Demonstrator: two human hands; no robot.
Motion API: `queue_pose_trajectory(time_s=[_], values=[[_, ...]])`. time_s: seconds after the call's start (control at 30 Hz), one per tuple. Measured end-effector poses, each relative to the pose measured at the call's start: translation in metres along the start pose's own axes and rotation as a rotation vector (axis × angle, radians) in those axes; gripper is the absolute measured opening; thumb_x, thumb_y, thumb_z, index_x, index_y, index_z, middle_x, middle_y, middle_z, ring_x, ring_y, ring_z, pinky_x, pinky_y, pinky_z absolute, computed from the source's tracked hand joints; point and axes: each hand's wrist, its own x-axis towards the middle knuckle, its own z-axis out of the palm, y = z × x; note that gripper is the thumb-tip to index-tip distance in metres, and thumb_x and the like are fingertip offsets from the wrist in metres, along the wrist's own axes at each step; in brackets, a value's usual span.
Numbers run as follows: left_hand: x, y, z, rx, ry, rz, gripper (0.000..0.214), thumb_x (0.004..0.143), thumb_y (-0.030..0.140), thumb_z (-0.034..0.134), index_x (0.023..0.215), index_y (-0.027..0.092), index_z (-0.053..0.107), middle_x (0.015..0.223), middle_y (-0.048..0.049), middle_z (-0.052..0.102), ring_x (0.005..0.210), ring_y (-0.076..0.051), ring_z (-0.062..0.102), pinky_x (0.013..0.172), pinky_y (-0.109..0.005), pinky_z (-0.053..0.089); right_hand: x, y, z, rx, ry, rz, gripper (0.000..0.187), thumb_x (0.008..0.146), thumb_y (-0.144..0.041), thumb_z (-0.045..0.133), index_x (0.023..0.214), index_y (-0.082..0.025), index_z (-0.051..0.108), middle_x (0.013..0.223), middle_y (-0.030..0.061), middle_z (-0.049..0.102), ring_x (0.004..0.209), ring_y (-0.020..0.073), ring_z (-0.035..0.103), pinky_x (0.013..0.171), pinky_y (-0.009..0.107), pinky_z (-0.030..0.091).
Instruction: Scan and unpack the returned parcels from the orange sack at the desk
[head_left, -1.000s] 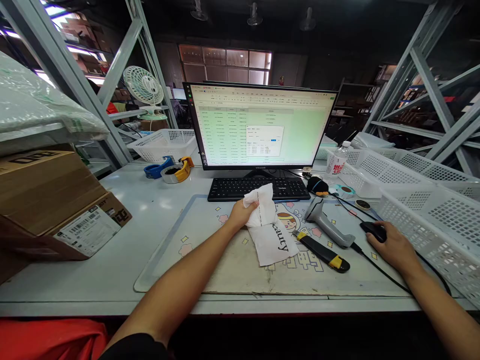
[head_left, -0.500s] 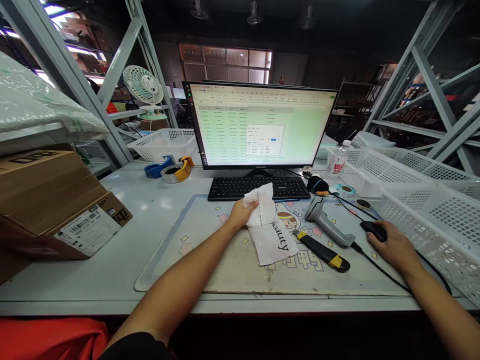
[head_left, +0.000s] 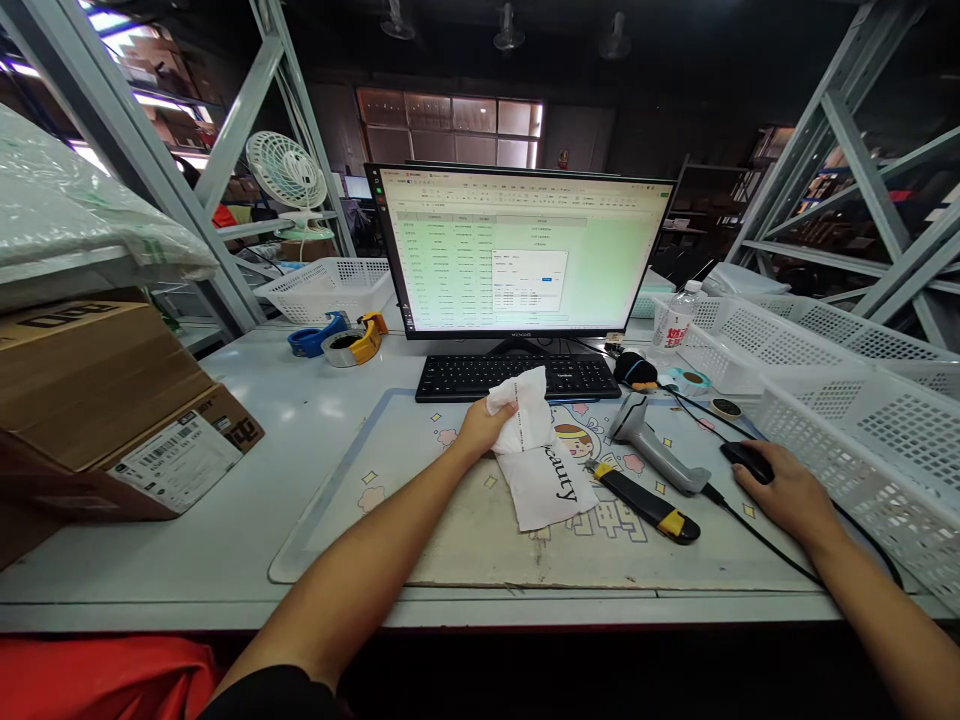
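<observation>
My left hand (head_left: 484,428) is closed on the upper part of a white packet (head_left: 546,485) printed with "eauty" in black, the start of the word not showing. The packet rests on the patterned desk mat (head_left: 420,545), just in front of the black keyboard (head_left: 450,378). At the right, my right hand (head_left: 787,490) curls over a black computer mouse (head_left: 748,460). A grey barcode scanner (head_left: 660,450) lies between my hands. Beside the packet is a black and yellow utility knife (head_left: 646,503). The monitor (head_left: 517,250) shows a spreadsheet with a small dialog window over it.
A cardboard box (head_left: 97,400) with a label stands at left. Blue (head_left: 315,338) and yellow (head_left: 364,340) tape dispensers sit behind it. White baskets (head_left: 862,420) line the right side, near a bottle (head_left: 679,315). The scanner cable (head_left: 765,540) crosses the mat.
A row in the list of the on-screen dialog now appears highlighted. Both hands, the packet and the mouse stay where they were.
</observation>
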Motion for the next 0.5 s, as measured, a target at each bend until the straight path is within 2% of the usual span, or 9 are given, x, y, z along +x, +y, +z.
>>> queue_pose_trajectory(time_s=[0.2,0.37,0.43,0.5], values=[[0.002,-0.002,0.000,-0.003,0.006,0.005,0.055,0.073,0.058,0.084,0.106,0.014,0.081,0.118,-0.0162,0.081,0.116,-0.040,0.072,0.102,-0.049,0.055,-0.001,0.000,0.002,-0.010,-0.010,-0.009,0.063,0.090,-0.061,0.051,0.137,-0.023,0.068,0.141,0.0129,0.069,0.125,0.0397,0.067,0.103,0.058,0.056],[0.002,-0.002,0.000,-0.030,0.004,0.007,0.054,0.071,0.057,0.086,0.105,0.015,0.081,0.116,-0.0157,0.081,0.116,-0.039,0.072,0.103,-0.049,0.055,0.001,-0.001,0.000,0.041,-0.008,-0.004,0.067,0.086,-0.063,0.052,0.135,-0.020,0.069,0.139,0.0166,0.070,0.127,0.0417,0.067,0.107,0.060,0.055],[0.001,-0.002,0.001,-0.048,0.008,0.004,0.052,0.071,0.056,0.087,0.101,0.015,0.081,0.115,-0.0160,0.081,0.116,-0.040,0.072,0.104,-0.050,0.055,0.006,-0.017,-0.016,0.088,0.011,-0.006,0.069,0.084,-0.065,0.053,0.132,-0.019,0.069,0.137,0.0192,0.071,0.128,0.0440,0.067,0.110,0.063,0.053],[0.001,0.000,0.001,-0.071,0.011,0.000,0.050,0.070,0.055,0.089,0.098,0.015,0.081,0.112,-0.0164,0.082,0.114,-0.040,0.073,0.103,-0.051,0.055,0.008,-0.052,-0.048,0.126,0.096,-0.025,0.063,0.085,-0.065,0.052,0.126,-0.022,0.071,0.133,0.0207,0.073,0.128,0.0455,0.067,0.111,0.064,0.052]])
